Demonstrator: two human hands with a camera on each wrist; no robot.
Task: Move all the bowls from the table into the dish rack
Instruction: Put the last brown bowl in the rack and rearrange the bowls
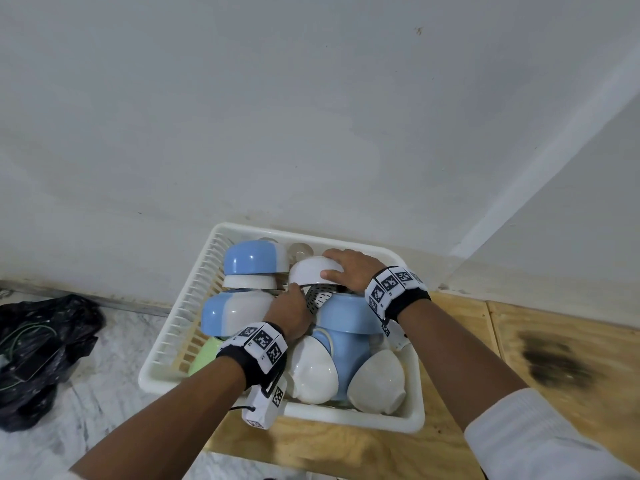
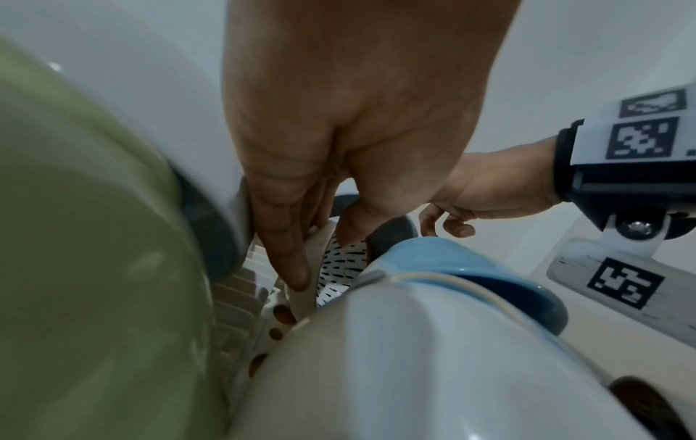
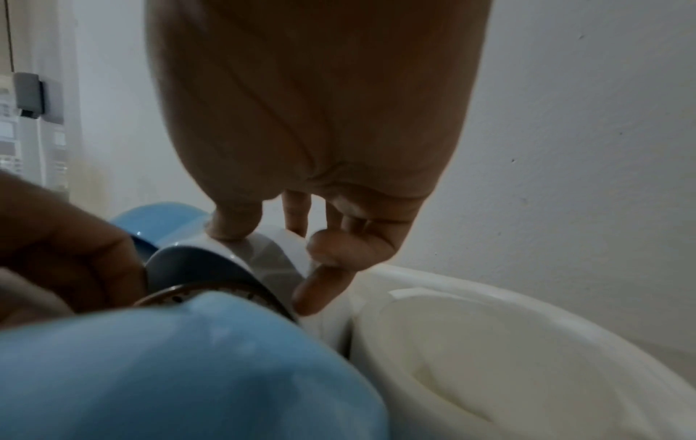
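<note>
Both hands are inside the white dish rack, which sits on the wooden table at its back left corner, against the wall. The right hand curls over an upturned white bowl near the rack's back edge, thumb and fingers clamped on its rim. The left hand pinches the rim of a speckled bowl just beneath it. Blue-and-white bowls crowd the rack's left side, and plain white ones lean along its front edge.
</note>
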